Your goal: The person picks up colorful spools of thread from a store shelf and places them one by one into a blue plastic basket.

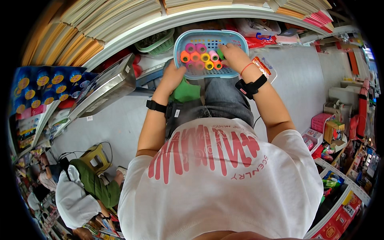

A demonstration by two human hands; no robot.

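A light blue perforated plastic basket (211, 75) sits before me, over my legs. Colourful spools of thread lie in it, among them an orange spool (185, 56), a yellow spool (205, 57) and a pink spool (214, 55). My left hand (175, 75) grips the basket's near left edge. Inside the right part of the basket, my right hand (232, 55) has its fingers around a green spool (221, 54). Below my left hand lies a green cloth-like item (186, 91); its kind is unclear.
A shelf edge (126, 33) with stacked paper goods runs above the basket. Beside the basket stands a green basket (157, 43); a clear plastic bin (258, 27) is at the right. A metal box (108, 90) juts out at left. Another person (78, 192) crouches near a yellow stool (96, 157).
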